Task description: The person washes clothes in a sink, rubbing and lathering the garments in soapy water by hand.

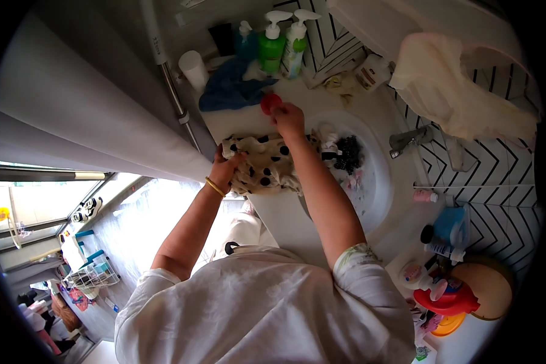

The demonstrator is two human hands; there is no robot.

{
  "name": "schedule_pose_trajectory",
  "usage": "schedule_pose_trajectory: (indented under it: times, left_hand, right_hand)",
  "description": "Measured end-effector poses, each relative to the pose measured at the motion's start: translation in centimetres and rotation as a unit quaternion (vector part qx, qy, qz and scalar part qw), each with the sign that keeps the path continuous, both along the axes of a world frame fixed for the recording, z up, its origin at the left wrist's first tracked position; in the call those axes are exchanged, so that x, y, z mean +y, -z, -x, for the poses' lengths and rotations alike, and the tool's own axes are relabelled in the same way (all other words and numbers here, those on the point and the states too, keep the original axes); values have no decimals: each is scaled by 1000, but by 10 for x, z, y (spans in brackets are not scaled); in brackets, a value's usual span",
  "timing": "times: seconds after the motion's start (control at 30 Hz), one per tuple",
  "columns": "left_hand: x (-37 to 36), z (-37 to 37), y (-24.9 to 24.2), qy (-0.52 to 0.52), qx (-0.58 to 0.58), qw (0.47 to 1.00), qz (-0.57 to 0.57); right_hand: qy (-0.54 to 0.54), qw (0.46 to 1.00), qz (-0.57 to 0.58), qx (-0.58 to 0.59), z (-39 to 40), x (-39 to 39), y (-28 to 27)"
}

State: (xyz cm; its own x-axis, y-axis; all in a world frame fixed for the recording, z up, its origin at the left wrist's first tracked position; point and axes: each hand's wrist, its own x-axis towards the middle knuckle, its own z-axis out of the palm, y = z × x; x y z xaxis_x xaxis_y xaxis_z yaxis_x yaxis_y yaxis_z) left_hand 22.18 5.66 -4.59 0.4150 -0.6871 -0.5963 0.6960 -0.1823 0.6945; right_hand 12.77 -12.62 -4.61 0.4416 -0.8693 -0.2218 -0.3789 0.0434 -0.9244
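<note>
A beige cloth with black spots (266,167) lies bunched on the counter at the basin's left edge. My left hand (223,171) grips its left side, with the thumb on top. Above the cloth, the fingers of my right hand (290,120) are closed on a small round red cap (271,104). Its inside does not show from here. Right of the cloth is the white wash basin (379,182), which holds a black lacy item (349,155) and some pale wet fabric.
At the counter's back stand a green pump bottle (271,51), another pump bottle (294,51), a white cup (193,70) and a blue cloth (230,88). A tap (411,139) is on the right, below hanging pale fabric (449,91). A red bottle (452,298) sits lower right.
</note>
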Motion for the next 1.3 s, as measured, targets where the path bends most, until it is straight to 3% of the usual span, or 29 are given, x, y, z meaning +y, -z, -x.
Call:
schedule_pose_trajectory:
  times: [0.03, 0.1, 0.17, 0.2, 0.27, 0.33, 0.4, 0.5, 0.6, 0.7, 0.8, 0.9, 1.1, 1.2, 1.23, 1.3]
  left_hand:
    - [-1, 1, -4, -1, 1, 1000, 4]
    - [-3, 3, -13, -1, 4, 1000, 12]
    - [-5, 2, -4, 7, -25, 999, 26]
    - [-5, 3, 5, 12, -38, 999, 31]
    - [-2, 4, 35, 0, -86, 995, 42]
    - [5, 1, 45, -19, -120, 992, 31]
    - [6, 4, 47, -40, -128, 991, 3]
    - [5, 3, 51, -27, -115, 992, 32]
    - [5, 3, 44, -12, -124, 992, 13]
    - [5, 1, 34, 5, -104, 995, -12]
    - [3, 2, 21, 21, -54, 998, -5]
    - [0, 11, -13, 59, 35, 997, 45]
    - [-17, 34, -40, 177, 162, 948, 207]
    - [-23, 37, -38, 209, 228, 928, 208]
    - [-24, 40, -41, 204, 245, 926, 203]
    - [-30, 42, -44, 215, 277, 905, 240]
  right_hand:
    - [7, 985, -166, -52, 11, 7, -5]
    - [34, 963, -228, -138, 27, 49, -3]
    - [-86, 985, -148, 11, 38, 94, -8]
    - [-157, 985, -58, 37, 44, 106, 38]
    - [-40, 963, -259, 69, 60, 92, 29]
    - [-26, 959, -267, 96, 75, 74, 31]
    - [-53, 983, -83, 157, 95, 56, 50]
    - [-24, 982, 141, 123, 81, 88, 5]
    - [-229, 852, 433, 183, 57, 122, 6]
    - [-293, 841, 385, 241, 80, 117, 17]
    - [-202, 846, 329, 368, 114, 91, 4]
    - [-171, 905, 318, 227, 130, 64, 17]
    - [-195, 928, 170, 267, 130, 63, 36]
    - [-227, 966, -91, 85, 152, 62, 66]
    - [-91, 978, -164, -93, 157, 85, 60]
    - [42, 921, -291, -256, 175, 93, 39]
